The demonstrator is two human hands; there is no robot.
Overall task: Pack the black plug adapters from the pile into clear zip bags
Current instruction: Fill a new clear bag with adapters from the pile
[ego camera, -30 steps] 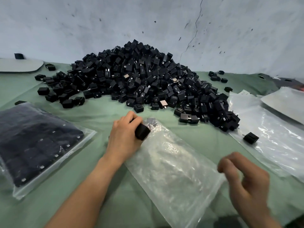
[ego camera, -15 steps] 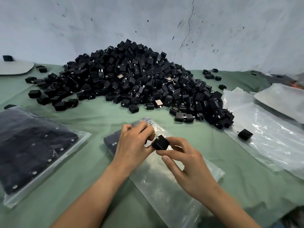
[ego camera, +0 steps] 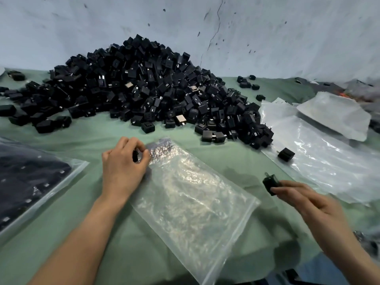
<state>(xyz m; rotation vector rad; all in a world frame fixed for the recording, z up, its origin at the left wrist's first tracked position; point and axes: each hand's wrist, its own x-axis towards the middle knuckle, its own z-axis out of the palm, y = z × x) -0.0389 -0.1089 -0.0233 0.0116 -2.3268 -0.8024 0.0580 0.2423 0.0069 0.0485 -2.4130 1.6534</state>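
A big pile of black plug adapters (ego camera: 144, 91) rises against the wall at the back of the green table. A clear zip bag (ego camera: 191, 204) lies flat in front of me, its top end toward the pile. My left hand (ego camera: 123, 167) rests at that top end, its fingers curled round a small dark thing that I take for another adapter (ego camera: 135, 156). My right hand (ego camera: 304, 200) is to the right of the bag and pinches one black adapter (ego camera: 271, 183) by its fingertips, prongs pointing up.
A filled zip bag (ego camera: 30, 182) of adapters lies at the left. Empty clear bags (ego camera: 320, 153) are spread at the right, with a single adapter (ego camera: 285, 154) on them. Loose adapters (ego camera: 246, 84) are scattered behind and to the left of the pile.
Both hands met over the bag's top with one adapter between them. Now my right hand has drawn away to the right with that adapter, and my left hand stays at the bag's top.
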